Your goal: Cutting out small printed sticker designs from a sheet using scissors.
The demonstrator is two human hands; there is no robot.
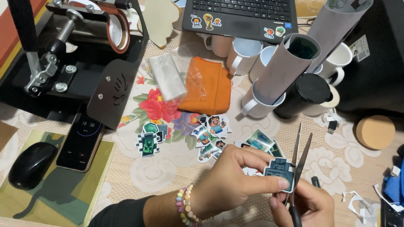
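My left hand (235, 178) pinches a small dark grey pixel-style sticker cutout (279, 171) between thumb and fingers; a beaded bracelet (185, 206) circles that wrist. My right hand (307, 208) grips a pair of scissors (299, 157), blades open and pointing up, their edges at the right side of the sticker. Several cut-out cartoon stickers (210, 134) lie on the floral tablecloth just above my hands, with a green pixel one (149, 143) further left.
A black mug heat press (80, 50) stands at top left, with a phone (81, 138) and a mouse (31, 164) on a mat. An orange cloth (208, 86), white mugs (246, 52), paper rolls (290, 63), a laptop (242, 17) and a cork disc (375, 131) sit behind. Paper scraps (357, 201) lie right.
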